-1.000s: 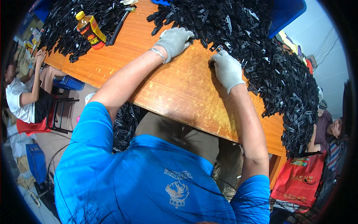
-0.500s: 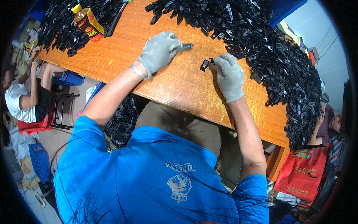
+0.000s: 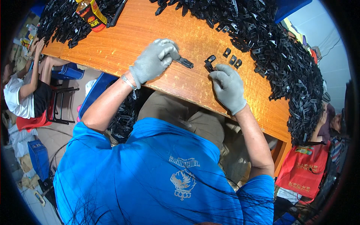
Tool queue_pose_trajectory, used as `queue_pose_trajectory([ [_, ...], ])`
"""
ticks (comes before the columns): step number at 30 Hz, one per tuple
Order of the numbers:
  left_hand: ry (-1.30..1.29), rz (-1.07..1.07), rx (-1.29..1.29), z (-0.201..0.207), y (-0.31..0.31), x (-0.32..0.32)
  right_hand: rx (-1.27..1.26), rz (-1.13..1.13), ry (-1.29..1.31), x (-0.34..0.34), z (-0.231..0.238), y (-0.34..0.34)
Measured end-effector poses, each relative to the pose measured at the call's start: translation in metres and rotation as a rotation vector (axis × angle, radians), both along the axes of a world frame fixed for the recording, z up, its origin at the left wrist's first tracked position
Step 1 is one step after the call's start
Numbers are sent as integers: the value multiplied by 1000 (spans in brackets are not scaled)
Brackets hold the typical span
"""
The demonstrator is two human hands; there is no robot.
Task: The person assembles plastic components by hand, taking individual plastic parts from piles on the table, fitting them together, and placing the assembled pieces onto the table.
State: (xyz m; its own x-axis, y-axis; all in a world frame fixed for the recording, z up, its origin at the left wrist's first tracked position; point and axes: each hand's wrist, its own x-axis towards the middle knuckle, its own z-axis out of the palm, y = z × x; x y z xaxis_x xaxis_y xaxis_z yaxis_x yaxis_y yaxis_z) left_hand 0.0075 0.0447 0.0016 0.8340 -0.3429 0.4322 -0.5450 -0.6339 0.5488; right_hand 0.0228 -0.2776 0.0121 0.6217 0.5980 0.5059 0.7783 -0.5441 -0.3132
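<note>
Both of my hands wear grey knitted gloves. My left hand (image 3: 154,62) is closed over the orange-brown wooden table, gripping a slim black plastic piece (image 3: 184,62) that sticks out to the right of its fingers. To the right, my right hand (image 3: 229,88) pinches a small black plastic part (image 3: 209,66) between thumb and fingertips. Just above that part is another small black part (image 3: 211,58) with an opening in it; whether the two touch I cannot tell. Past my right fingertips lie 3 more small black parts (image 3: 233,60) on the tabletop.
A large heap of black plastic parts (image 3: 277,67) curves along the table's far and right sides. Another heap (image 3: 62,28) covers the far left, beside a drink bottle (image 3: 92,17). People sit at both sides. A red bag (image 3: 302,170) hangs at the right.
Several small black parts now lie beyond my right hand where bare wood showed before. My left hand has moved a little left and nearer, its black piece now tilted down to the right.
</note>
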Motion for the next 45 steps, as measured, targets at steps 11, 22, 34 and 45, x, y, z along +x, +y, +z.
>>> queue_pose_trajectory([
  [11, 6, 195, 180, 4, -5, -6, -272, -363, 211, 3, 15, 32],
  [22, -27, 176, 200, 4, -7, -12, -165, -173, 250, 6, 15, 67],
  [34, -4, 162, 186, 14, 1, -23, -337, 61, 109, 26, 11, 99],
  [45, 200, 195, 194, 79, 39, 26, -296, -136, 181, 39, 19, 38],
])
